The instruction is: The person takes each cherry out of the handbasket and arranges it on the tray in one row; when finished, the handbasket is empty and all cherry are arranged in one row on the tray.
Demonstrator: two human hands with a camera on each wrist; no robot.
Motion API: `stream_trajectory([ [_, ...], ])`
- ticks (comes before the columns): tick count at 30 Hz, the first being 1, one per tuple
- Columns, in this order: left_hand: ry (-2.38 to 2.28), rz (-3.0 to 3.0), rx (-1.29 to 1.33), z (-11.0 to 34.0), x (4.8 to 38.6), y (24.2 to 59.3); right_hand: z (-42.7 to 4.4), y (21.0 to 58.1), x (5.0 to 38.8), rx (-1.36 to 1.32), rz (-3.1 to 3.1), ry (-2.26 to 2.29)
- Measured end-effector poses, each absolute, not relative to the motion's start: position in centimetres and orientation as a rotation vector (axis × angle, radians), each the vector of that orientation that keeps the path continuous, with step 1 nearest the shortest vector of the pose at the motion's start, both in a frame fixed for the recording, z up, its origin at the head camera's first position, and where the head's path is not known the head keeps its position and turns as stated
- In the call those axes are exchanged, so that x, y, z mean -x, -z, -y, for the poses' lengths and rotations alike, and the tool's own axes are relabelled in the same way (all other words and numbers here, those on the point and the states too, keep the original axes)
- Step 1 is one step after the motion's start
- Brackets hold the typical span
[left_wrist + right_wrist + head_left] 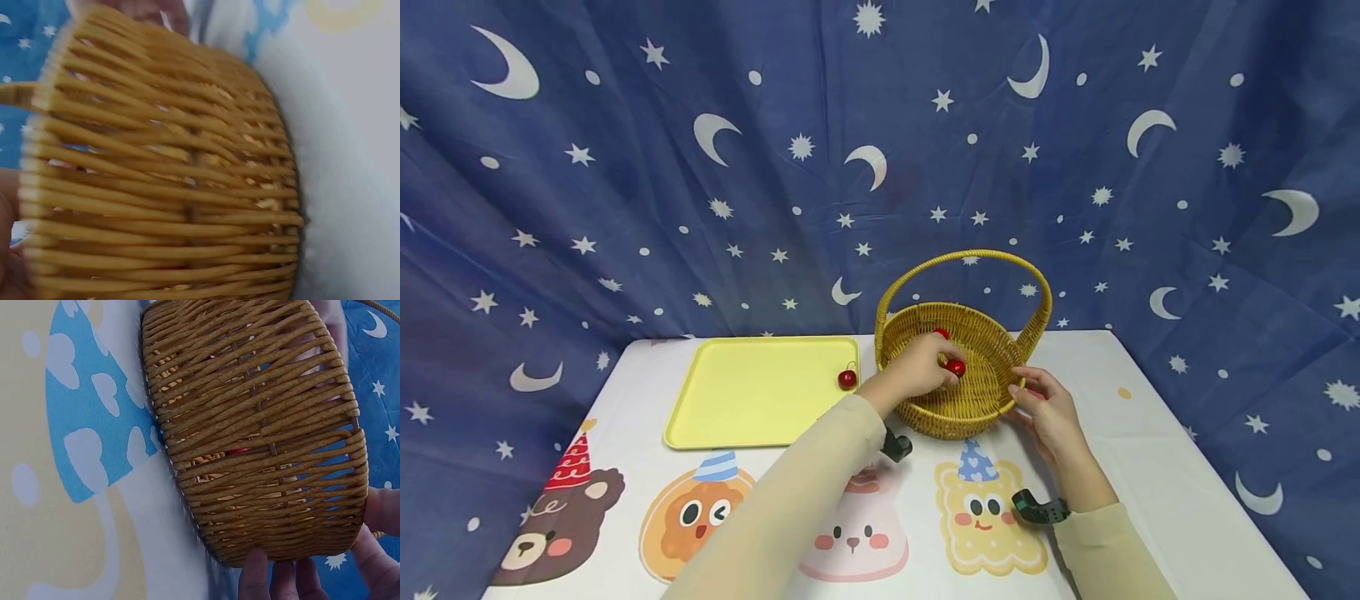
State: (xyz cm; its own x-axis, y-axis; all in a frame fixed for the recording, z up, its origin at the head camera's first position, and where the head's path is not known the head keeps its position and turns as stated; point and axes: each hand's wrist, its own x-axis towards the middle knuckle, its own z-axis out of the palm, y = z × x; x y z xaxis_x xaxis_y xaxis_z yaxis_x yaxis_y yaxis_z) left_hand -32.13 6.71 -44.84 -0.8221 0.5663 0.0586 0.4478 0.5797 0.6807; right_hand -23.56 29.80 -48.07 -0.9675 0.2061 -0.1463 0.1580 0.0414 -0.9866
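A round wicker basket (pixel 985 392) with a tall arched handle stands on the table. My left hand (pixel 917 367) reaches over its near left rim and pinches a red cherry (pixel 956 367) between thumb and fingers, inside the basket. Another red cherry (pixel 942 333) shows behind that hand, partly covered by it. On the basket's right side my right hand (pixel 1048 408) grips the rim, with the thumb over the edge and the other fingers against the outer wall. In the right wrist view, fingertips (pixel 255 575) press the woven side. The left wrist view is mostly filled by the basket wall (pixel 175 187).
Left of the basket lies a yellow tray (pixel 752 392), with one dark red cherry (pixel 847 380) near its right edge. Cartoon figures are printed on the white tablecloth (pixel 1150 467). A blue curtain (pixel 775 208) with moons and stars hangs behind the table.
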Motion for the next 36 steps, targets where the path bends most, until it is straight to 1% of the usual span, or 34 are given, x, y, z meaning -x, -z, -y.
stream_trajectory([
  [5,-1.342,-2.533,-0.838,-5.3,30.7,43.4,-29.8,48.0,23.5,0.393,2.232,-2.127],
  [10,-1.475,-2.493,-0.862,-2.4,28.4,41.8,-29.7,48.1,23.4,0.392,2.230,-2.133],
  [15,-1.523,-2.554,-0.869,2.8,26.2,41.5,-29.7,48.1,23.4,0.375,2.221,-2.127],
  [19,-1.485,-2.674,-0.714,7.3,25.5,42.8,-29.7,48.0,23.4,0.368,2.216,-2.136],
  [23,-1.380,-2.756,-0.490,10.6,26.1,45.3,-29.8,47.8,23.4,0.368,2.217,-2.128],
  [26,-1.285,-2.789,-0.374,11.9,27.2,47.2,-29.8,47.7,23.5,0.366,2.228,-2.119],
  [30,-1.175,-2.837,-0.311,12.3,28.9,48.9,-29.8,47.8,23.5,0.370,2.236,-2.118],
  [36,-1.150,-2.865,-0.269,12.0,30.4,49.8,-29.7,48.0,23.4,0.379,2.225,-2.121],
])
